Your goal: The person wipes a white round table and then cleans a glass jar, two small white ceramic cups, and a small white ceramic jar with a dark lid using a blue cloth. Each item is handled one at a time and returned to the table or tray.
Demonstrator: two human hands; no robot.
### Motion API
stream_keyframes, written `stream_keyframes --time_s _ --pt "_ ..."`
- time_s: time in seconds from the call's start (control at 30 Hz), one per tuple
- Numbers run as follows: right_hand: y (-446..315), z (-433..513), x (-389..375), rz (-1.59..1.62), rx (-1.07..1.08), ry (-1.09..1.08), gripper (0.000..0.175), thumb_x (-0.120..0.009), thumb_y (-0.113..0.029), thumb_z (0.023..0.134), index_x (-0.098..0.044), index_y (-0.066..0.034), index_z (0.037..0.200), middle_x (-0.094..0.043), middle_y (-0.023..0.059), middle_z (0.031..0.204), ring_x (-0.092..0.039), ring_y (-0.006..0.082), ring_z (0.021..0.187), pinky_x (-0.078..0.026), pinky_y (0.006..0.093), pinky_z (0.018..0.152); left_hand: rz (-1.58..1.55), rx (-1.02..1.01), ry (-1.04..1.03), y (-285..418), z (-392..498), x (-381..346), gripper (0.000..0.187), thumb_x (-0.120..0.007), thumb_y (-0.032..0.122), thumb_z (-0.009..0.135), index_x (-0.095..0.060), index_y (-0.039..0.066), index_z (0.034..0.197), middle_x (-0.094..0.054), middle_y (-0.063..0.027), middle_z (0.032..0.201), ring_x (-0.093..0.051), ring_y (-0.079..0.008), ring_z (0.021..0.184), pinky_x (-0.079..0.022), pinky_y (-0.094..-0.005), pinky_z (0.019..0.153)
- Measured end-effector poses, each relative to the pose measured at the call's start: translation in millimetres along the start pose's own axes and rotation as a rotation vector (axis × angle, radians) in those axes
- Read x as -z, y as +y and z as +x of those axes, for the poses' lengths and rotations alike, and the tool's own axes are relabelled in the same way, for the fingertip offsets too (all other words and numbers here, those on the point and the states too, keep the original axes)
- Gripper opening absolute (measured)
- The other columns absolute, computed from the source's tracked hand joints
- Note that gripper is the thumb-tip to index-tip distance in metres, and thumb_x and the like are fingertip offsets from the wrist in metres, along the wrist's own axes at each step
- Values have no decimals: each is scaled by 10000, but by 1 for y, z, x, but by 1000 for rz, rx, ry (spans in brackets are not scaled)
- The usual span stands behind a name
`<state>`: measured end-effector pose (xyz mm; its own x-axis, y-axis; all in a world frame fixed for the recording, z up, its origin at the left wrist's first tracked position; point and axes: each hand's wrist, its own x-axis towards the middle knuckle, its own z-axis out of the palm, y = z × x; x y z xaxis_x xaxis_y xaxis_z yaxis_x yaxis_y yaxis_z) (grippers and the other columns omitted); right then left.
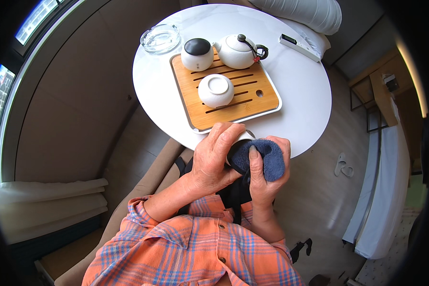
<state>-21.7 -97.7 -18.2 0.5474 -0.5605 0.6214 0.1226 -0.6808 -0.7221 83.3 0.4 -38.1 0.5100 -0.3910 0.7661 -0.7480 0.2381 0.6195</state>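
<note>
My left hand (pixel 212 157) is wrapped around a small white vessel (pixel 246 136) with a dark inside, tilted towards my right hand. Its exact kind cannot be told, as my fingers hide most of it. A blue-grey plush cloth (pixel 273 161) is bunched in my right hand (pixel 262 186), thumb on top, against the vessel's mouth. Just beyond both hands lies a bamboo tea tray (pixel 232 116) with slots and a white rim. On it stand an upturned white cup (pixel 216 94), a white teapot (pixel 237 53) with a dark handle, and a white jar (pixel 197 59) with a black top.
The round white table (pixel 303 103) also bears a glass ashtray (pixel 160 39) at far left and a white remote control (pixel 300 47) at far right. White pillows (pixel 303 18) lie behind it. Slippers (pixel 343 167) rest on the floor at right, near a bed (pixel 382 193).
</note>
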Motion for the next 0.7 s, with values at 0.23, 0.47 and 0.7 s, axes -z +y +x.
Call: stream_keyframes --time_s 0.23,0.47,0.7 --pt "2 -2 1 1 6 5 304 -798 -75 856 -617 14 1083 -615 142 1013 -629 297 904 -508 396 838 25 5 10 1 -2 -2 704 -849 77 673 -541 4 1302 -618 -205 1100 -629 -402 913 -551 -444 754" --pt "-2 3 1 -33 60 -19 301 -798 -46 839 -621 -2 1078 -622 133 1020 -633 296 907 -511 401 840 26 -20 12 1 -2 -2 720 -844 53 653 -543 -1 1304 -621 -204 1106 -635 -397 928 -552 -445 768" --pt "-3 10 2 -84 127 -69 313 -774 13 807 -618 -11 1077 -638 125 1010 -638 306 910 -516 403 839 8 -30 -14 0 -5 -1 814 -832 -10 548 -571 6 1319 -625 -202 1128 -648 -395 985 -556 -444 806"
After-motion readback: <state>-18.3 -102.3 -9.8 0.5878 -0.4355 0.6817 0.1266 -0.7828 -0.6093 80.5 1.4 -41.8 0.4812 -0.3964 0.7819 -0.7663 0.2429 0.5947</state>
